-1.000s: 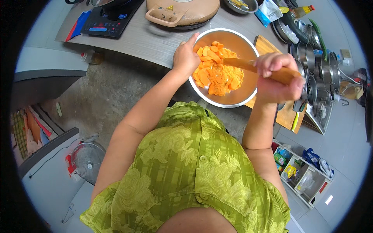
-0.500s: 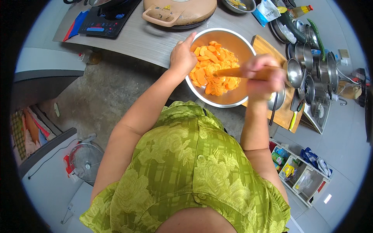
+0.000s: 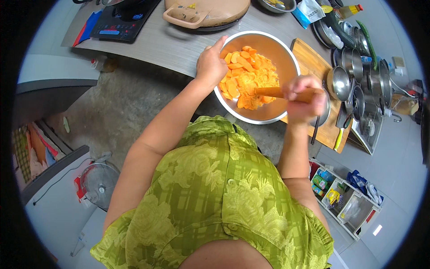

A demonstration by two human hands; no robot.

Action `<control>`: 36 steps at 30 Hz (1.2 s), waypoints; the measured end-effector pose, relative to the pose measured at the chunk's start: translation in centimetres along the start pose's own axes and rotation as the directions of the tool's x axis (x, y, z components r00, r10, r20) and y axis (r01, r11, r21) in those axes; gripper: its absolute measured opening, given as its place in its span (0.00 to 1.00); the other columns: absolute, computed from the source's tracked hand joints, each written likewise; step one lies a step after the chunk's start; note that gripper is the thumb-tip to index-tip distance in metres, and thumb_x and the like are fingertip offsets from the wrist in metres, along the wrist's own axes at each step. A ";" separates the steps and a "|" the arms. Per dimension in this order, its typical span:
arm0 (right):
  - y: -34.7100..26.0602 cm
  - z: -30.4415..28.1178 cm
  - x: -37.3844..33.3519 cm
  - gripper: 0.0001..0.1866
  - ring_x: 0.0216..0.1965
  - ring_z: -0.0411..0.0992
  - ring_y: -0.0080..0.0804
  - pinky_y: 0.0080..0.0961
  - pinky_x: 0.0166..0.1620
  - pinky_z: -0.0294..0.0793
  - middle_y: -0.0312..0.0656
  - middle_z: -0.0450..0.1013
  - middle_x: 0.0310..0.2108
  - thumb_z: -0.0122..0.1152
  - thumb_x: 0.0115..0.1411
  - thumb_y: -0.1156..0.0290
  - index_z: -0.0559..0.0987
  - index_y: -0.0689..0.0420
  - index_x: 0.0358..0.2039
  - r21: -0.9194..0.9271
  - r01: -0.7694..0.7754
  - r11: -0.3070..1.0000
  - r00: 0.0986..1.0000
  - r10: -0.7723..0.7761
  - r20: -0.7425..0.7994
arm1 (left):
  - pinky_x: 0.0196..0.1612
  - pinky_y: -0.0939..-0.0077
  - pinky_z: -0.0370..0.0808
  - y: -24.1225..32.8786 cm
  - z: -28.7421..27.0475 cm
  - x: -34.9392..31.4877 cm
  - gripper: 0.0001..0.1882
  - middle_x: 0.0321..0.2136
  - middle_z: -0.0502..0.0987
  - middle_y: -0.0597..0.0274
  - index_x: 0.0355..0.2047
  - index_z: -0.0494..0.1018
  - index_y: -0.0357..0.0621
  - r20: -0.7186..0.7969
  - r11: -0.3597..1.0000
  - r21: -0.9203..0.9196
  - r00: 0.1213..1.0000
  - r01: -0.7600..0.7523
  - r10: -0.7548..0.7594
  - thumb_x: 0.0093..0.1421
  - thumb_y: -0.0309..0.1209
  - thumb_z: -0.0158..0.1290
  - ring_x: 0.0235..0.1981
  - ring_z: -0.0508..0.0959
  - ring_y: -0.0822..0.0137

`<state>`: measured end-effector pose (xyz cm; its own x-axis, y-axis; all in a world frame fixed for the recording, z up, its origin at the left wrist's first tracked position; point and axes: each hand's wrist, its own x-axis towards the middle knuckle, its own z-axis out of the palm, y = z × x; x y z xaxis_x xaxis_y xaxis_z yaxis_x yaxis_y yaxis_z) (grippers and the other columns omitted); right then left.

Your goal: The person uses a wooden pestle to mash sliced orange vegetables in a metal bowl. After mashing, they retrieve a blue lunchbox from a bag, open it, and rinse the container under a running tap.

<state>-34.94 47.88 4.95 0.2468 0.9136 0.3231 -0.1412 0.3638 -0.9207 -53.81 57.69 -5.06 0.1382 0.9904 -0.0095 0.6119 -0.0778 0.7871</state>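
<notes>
A large steel bowl [image 3: 294, 58] sits near the counter's front edge, holding orange root-vegetable slices [image 3: 235, 67] that look like carrot or sweet potato. Part of them is crushed into an orange mash [image 3: 257, 85] at the middle and right. My left hand [image 3: 211, 65] grips the bowl's left rim, thumb and fingers closed on it. Above the right rim, my right hand [image 3: 306, 98] is wrapped in a fist round a wooden rolling pin [image 3: 272, 92]. The pin slants left and down, its far end at the mash. My right hand hides part of a small metal bowl [image 3: 326, 112] behind it.
Beyond the right rim lies a wooden cutting board [image 3: 309, 56] with a green-handled peeler or knife [image 3: 339, 138]. Several pans and a ladle [image 3: 339, 83] crowd the right. A tan electric griddle [image 3: 210, 11] and a black induction cooker [image 3: 121, 22] stand at the back.
My right hand and the rolling pin have shifted slightly; the pin's end has lifted and moved right, out of the mash's middle. The left hand keeps its grip on the rim.
</notes>
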 end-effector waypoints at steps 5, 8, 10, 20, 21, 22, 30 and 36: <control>-1.8 -0.3 0.4 0.29 0.15 0.62 0.27 0.24 0.21 0.65 0.41 0.63 0.14 0.48 0.56 0.44 0.68 0.62 0.21 0.079 0.060 0.995 0.998 -0.062 0.033 | 0.42 0.59 0.72 -0.6 0.4 0.1 0.33 0.33 0.74 0.43 0.56 0.67 0.54 -0.051 0.998 0.001 0.997 -0.059 0.059 0.47 0.18 0.49 0.37 0.76 0.46; -5.8 0.8 0.4 0.29 0.17 0.62 0.28 0.26 0.23 0.65 0.39 0.63 0.14 0.46 0.55 0.42 0.68 0.60 0.22 0.126 0.172 0.977 0.984 -0.177 0.033 | 0.42 0.59 0.72 -0.7 0.4 0.2 0.33 0.34 0.73 0.43 0.56 0.67 0.55 -0.004 1.000 0.002 1.000 0.005 -0.005 0.47 0.18 0.49 0.37 0.75 0.46; -4.5 0.5 0.3 0.29 0.17 0.62 0.27 0.25 0.23 0.65 0.39 0.63 0.14 0.47 0.55 0.42 0.68 0.60 0.22 0.120 0.161 0.980 0.983 -0.170 0.068 | 0.42 0.60 0.72 0.0 0.0 0.1 0.33 0.34 0.74 0.44 0.56 0.67 0.55 -0.010 1.000 0.000 1.000 -0.002 0.002 0.47 0.18 0.49 0.37 0.75 0.46; -6.1 1.5 1.2 0.31 0.16 0.61 0.29 0.30 0.26 0.66 0.38 0.62 0.15 0.40 0.58 0.39 0.67 0.59 0.22 0.110 0.212 0.971 0.968 -0.224 0.115 | 0.43 0.61 0.72 -0.2 0.1 -0.2 0.33 0.34 0.74 0.44 0.57 0.66 0.54 -0.013 0.999 0.042 1.000 -0.004 0.004 0.47 0.19 0.50 0.38 0.76 0.47; -6.2 1.5 1.1 0.30 0.16 0.61 0.28 0.29 0.25 0.66 0.38 0.63 0.15 0.41 0.58 0.40 0.67 0.59 0.22 0.115 0.203 0.972 0.970 -0.216 0.114 | 0.43 0.60 0.72 -0.2 0.1 -0.1 0.33 0.34 0.74 0.44 0.57 0.66 0.54 -0.024 0.999 0.039 1.000 -0.011 0.012 0.47 0.19 0.50 0.38 0.76 0.47; -6.1 1.6 1.1 0.30 0.16 0.61 0.28 0.28 0.24 0.65 0.39 0.63 0.15 0.41 0.59 0.41 0.67 0.59 0.22 0.121 0.194 0.974 0.972 -0.208 0.113 | 0.43 0.60 0.72 -0.2 0.1 0.1 0.33 0.34 0.74 0.44 0.56 0.66 0.54 -0.036 0.999 0.036 0.999 -0.019 0.020 0.47 0.19 0.50 0.38 0.76 0.47; -0.9 1.1 -1.2 0.31 0.14 0.61 0.26 0.21 0.19 0.62 0.41 0.63 0.14 0.46 0.59 0.42 0.68 0.62 0.19 -0.025 -0.018 1.000 0.994 0.021 0.105 | 0.42 0.60 0.72 -0.3 0.1 0.2 0.33 0.34 0.74 0.44 0.56 0.67 0.54 -0.019 1.000 0.013 1.000 0.006 -0.005 0.47 0.19 0.50 0.38 0.75 0.47; -3.8 1.4 -0.9 0.33 0.16 0.61 0.26 0.25 0.21 0.63 0.39 0.62 0.14 0.47 0.56 0.38 0.67 0.61 0.21 0.036 0.098 0.995 0.995 -0.099 0.031 | 0.42 0.60 0.72 -0.3 0.1 0.2 0.32 0.33 0.74 0.44 0.56 0.67 0.54 -0.028 1.000 0.006 1.000 -0.011 0.012 0.47 0.19 0.50 0.38 0.75 0.47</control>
<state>-35.98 45.89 8.43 0.2298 0.8783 0.4193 -0.1507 0.4577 -0.8762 -53.86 57.90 -5.38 0.1232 0.9922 0.0170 0.6152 -0.0898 0.7832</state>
